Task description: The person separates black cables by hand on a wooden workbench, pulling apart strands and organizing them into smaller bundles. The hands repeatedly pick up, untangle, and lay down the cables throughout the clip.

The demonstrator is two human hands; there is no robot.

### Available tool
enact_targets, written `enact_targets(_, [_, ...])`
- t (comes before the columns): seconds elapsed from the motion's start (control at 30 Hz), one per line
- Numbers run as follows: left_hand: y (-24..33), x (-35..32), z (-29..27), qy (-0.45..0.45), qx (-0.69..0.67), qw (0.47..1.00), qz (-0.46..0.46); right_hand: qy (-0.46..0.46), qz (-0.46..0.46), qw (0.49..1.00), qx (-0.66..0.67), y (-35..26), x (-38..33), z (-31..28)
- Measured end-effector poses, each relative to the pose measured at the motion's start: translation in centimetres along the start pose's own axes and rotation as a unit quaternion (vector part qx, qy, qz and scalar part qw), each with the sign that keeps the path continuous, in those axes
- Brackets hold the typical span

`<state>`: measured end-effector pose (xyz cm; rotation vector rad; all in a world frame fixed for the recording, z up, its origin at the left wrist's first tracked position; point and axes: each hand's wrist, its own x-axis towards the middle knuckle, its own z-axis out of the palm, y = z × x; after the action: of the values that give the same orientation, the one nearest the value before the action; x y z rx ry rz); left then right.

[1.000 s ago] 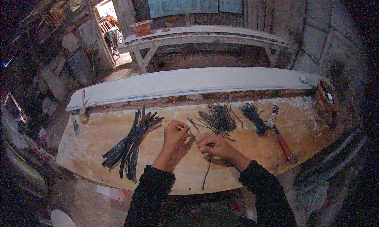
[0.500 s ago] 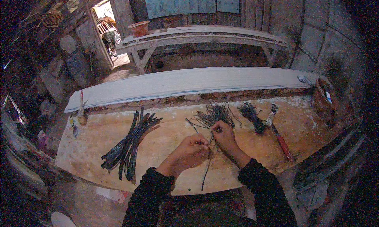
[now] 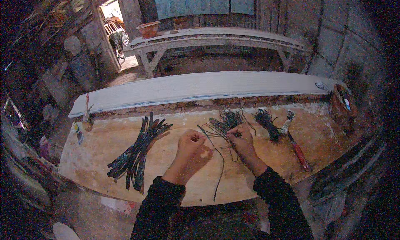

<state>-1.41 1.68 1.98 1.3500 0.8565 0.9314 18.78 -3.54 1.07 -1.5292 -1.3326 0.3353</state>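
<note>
My left hand (image 3: 191,152) is raised over the middle of the wooden board, thumb and fingers pinched together. Whatever lies between its fingertips is too small to make out. To its right, my right hand (image 3: 242,143) pinches a thin dark strand, whose loop (image 3: 234,156) shows below the fingers. Just beyond that hand lies a tangled bundle of thin dark strands (image 3: 227,120). One long dark strip (image 3: 222,165) lies on the board between my hands, running toward the near edge. At the left rests a loose bundle of flat black strips (image 3: 137,152).
A smaller tied dark bundle (image 3: 266,124) and a red-handled brush (image 3: 298,150) lie at the right. Behind the wooden board (image 3: 96,156) runs a long whitish plank (image 3: 200,86). A brown container (image 3: 342,103) stands at its right end. Farther back are a bench (image 3: 216,39) and a clay-coloured pot (image 3: 148,29).
My hands have moved apart, the left one leftward and the right one slightly right. The long strip now shows on the board between them, out of my left fingers.
</note>
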Motion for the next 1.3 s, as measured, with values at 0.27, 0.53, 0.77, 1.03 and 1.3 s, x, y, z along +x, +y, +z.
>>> enact_targets(0.27, [4.3,-0.9,0.8,0.093,-0.257,0.955,-0.117,-0.268,0.108,0.912,0.290,-3.9,-2.4,0.4])
enact_targets(0.53, [3.9,-1.1,1.1,0.056,-0.225,0.966,-0.114,-0.328,0.092,0.872,0.353,-3.3,-2.2,-0.4])
enact_targets(0.77, [2.3,-1.6,1.2,-0.118,-0.248,0.956,-0.103,-0.233,0.186,0.911,0.284,-5.0,-1.7,-0.9])
enact_targets(1.03, [0.4,-3.7,3.4,-0.278,-0.258,0.916,-0.131,0.027,-0.006,0.994,0.110,1.3,-0.2,2.0])
enact_targets(1.3, [-0.7,-2.5,2.8,-0.261,-0.138,0.954,-0.041,0.000,-0.004,0.995,0.096,0.5,0.6,1.4])
